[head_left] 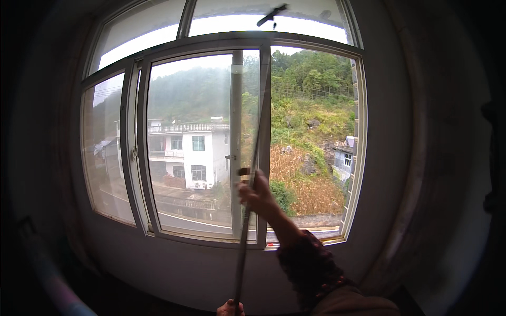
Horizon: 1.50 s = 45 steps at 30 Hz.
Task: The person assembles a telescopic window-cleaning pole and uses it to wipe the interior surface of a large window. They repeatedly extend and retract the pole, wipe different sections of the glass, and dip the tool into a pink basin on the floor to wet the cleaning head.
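Observation:
A long-handled window squeegee (pixel 242 258) slants up from the lower edge, past the middle window frame. Its dark, bar-shaped head (pixel 272 15) lies tilted in front of the upper pane, with a small dark piece hanging below it. Partway up the pole, my right hand (pixel 256 195) is closed around it, slightly smeared by motion. My left hand (pixel 230 308) grips the pole low down, cut off by the lower edge. A small brown patch beside my right fingers is too unclear to name. The sliding window pane (pixel 190 110) stands behind the pole.
Upper panes (pixel 142 31) sit above a white crossbar. To the right, the window opening (pixel 311 131) shows a green hillside and dry crops. A white building (pixel 208 155) and a road show through the glass. Dark walls (pixel 390 131) surround the window.

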Each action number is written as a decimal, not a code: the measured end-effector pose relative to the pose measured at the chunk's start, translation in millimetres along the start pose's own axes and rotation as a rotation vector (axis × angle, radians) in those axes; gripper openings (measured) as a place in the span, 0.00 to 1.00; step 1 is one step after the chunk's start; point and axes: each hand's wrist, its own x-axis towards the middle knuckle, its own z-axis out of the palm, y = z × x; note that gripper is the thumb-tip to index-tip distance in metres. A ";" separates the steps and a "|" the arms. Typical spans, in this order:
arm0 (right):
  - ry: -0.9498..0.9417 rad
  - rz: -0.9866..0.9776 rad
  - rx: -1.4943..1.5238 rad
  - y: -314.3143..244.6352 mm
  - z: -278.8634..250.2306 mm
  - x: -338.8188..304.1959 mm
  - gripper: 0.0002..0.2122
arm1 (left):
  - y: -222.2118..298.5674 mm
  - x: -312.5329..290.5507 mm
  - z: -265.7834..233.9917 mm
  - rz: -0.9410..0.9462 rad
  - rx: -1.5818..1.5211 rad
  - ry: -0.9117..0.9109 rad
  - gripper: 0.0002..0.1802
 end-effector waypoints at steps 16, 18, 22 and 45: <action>0.034 0.066 0.011 -5.1 -10.1 17.6 0.18 | -9.5 25.1 11.3 -0.062 0.098 0.022 0.32; 0.153 -0.012 0.001 -13.8 -37.3 11.6 0.16 | 2.5 34.5 4.4 -0.093 0.195 0.026 0.32; 0.158 -0.033 -0.022 -13.5 -58.7 10.0 0.15 | 15.1 46.2 -4.9 -0.130 0.150 0.092 0.29; 0.276 0.361 -0.068 94.1 -111.3 -258.0 0.07 | 227.4 109.6 -23.6 1.113 1.034 0.654 0.37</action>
